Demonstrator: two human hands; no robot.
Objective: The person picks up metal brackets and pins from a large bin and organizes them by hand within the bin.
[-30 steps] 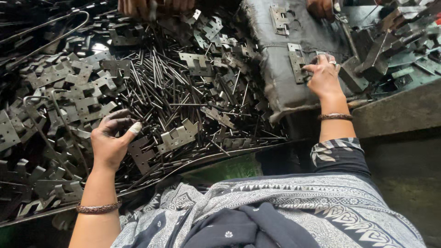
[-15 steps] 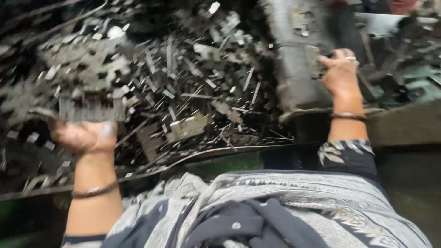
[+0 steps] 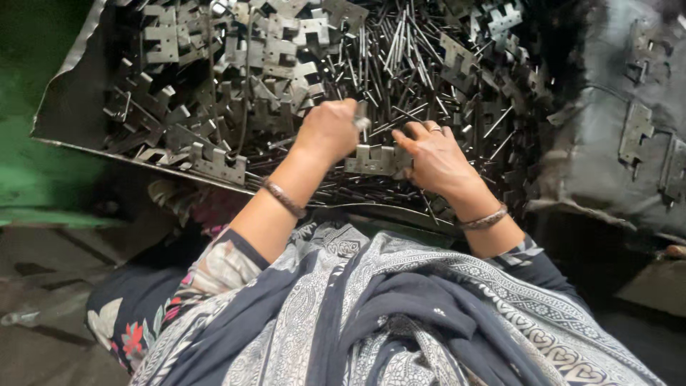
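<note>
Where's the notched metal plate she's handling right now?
Head view, centre: the notched metal plate sits between the left hand and right hand, above the pile of thin rods.

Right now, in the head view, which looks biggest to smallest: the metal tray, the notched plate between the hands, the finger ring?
1. Metal tray, by far.
2. Notched plate between the hands.
3. Finger ring, tiny.

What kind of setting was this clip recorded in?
Probably a small metalworking or hardware assembly workshop. A sheet-metal tray is heaped with stamped metal brackets and thin rods; the left hand and right hand hold a notched plate between them.
</note>
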